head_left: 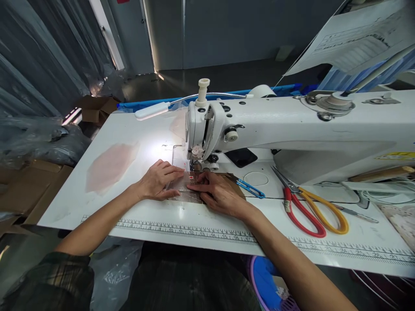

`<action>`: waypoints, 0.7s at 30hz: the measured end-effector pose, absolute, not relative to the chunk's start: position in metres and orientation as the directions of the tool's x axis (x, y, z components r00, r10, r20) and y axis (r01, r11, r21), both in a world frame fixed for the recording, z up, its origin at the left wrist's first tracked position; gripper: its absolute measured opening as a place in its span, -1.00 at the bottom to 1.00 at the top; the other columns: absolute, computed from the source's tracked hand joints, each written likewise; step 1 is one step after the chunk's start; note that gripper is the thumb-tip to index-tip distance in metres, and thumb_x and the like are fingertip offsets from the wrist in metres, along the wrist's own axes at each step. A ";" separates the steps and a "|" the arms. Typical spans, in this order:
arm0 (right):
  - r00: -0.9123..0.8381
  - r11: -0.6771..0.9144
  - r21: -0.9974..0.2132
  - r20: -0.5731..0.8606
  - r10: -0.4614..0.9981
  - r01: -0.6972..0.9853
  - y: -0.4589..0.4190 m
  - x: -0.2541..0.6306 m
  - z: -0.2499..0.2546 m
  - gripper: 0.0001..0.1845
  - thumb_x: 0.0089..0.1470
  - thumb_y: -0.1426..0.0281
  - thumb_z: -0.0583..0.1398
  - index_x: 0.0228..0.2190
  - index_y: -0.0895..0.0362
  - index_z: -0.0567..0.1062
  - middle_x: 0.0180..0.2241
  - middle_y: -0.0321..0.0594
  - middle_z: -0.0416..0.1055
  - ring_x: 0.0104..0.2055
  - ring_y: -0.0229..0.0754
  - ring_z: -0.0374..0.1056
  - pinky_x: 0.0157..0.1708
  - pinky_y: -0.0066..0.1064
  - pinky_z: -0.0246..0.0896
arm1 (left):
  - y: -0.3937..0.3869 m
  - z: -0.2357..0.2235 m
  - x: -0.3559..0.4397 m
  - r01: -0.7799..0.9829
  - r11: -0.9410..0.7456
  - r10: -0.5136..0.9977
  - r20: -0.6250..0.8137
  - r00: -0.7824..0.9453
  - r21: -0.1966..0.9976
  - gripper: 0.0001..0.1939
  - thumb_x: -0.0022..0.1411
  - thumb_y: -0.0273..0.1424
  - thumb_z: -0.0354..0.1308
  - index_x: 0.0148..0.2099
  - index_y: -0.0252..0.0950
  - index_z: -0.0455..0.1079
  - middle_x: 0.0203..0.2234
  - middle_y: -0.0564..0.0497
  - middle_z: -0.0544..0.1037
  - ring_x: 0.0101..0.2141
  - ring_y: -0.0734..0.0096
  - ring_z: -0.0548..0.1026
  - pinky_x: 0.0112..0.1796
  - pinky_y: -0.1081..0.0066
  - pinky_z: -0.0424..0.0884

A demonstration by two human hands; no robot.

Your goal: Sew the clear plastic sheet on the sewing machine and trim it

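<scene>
- Head view, centre: left hand (158, 179) lies flat on a clear plastic piece (184, 188), fingers pressed together and pointing toward 3 o'clock; it grips nothing.
- Head view, centre: right hand (217, 192) rests on the same piece from the 4 o'clock side, fingers extended and close together, tips beside a small red tag (191, 177); no pinch is visible.
- The piece lies on the white table (129, 216), its far edge under the presser foot (193, 166) of the sewing machine (292, 125), at 12 o'clock from both hands.
- Risk, judged: both sets of fingertips sit close to the needle zone; a forward slip would bring them under the foot.
- Risk, judged: smooth plastic may skid under flat palms, so the seam could wander off the tag.
- At 3 o'clock of the right hand: blue snips (248, 188), then red-and-yellow scissors (308, 209); a sweeping wrist could knock them.
- At 9 o'clock: a pink sheet (112, 166), well apart.
</scene>
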State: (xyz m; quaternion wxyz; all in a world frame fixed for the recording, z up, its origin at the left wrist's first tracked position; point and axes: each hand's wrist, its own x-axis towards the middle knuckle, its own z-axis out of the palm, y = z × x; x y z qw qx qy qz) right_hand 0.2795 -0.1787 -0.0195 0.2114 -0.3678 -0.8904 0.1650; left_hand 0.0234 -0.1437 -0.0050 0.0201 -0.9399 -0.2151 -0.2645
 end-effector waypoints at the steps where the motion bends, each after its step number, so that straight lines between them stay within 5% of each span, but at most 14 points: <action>1: -0.644 0.677 -0.446 0.252 0.722 0.585 -0.179 0.279 -0.019 -0.56 0.15 0.50 0.08 -0.04 -0.07 0.57 -0.15 -0.09 0.37 -0.09 -0.08 0.31 -0.10 -0.13 0.29 | -0.143 -0.007 0.024 0.413 -0.908 0.394 0.485 0.781 0.072 -0.30 0.40 0.09 -0.27 -0.02 -0.39 0.45 -0.08 -0.20 0.57 -0.29 0.22 0.45 -0.29 0.23 0.28; 21: -0.642 0.676 -0.428 0.247 0.726 0.600 -0.180 0.279 -0.017 -0.57 0.17 0.49 0.08 -0.04 -0.08 0.58 -0.16 -0.10 0.36 -0.10 -0.08 0.31 -0.10 -0.15 0.27 | -0.143 -0.021 0.020 0.397 -0.911 0.398 0.487 0.777 0.111 -0.44 0.42 -0.02 -0.13 0.03 -0.46 0.34 -0.14 -0.25 0.50 -0.20 0.21 0.42 -0.18 0.21 0.47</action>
